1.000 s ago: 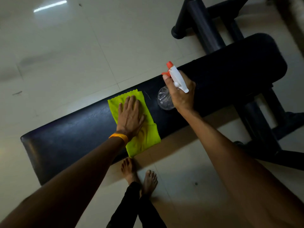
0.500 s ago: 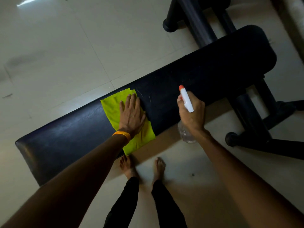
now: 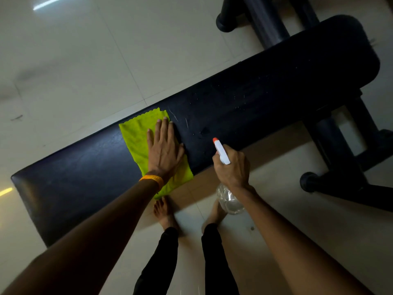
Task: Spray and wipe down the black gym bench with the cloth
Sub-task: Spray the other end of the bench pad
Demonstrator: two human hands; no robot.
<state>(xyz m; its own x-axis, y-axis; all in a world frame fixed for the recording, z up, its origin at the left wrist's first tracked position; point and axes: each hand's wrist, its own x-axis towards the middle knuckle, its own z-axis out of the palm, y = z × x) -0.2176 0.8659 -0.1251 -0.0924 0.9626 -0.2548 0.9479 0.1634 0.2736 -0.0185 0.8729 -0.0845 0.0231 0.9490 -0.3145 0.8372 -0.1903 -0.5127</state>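
The left hand (image 3: 164, 149) lies flat and spread on the yellow cloth (image 3: 136, 137) on the black bench (image 3: 276, 88), the right hand (image 3: 231, 167) grips the spray bottle (image 3: 230, 201) beside it, so push the cloth firmly over the wet drops.

Single head-worn view, steeply downward, close over a dim bench (image 3: 255, 107).

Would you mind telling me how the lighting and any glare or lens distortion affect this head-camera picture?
Head view: dim overall, so the black padded gym bench loses surface detail; a bright strip of ceiling-light glare reflects off the glossy pale tiled floor; wide-angle stretch enlarges both forearms near the bottom edge; the yellow-green microfibre cloth stays vivid, and fine droplets glint on the bench.
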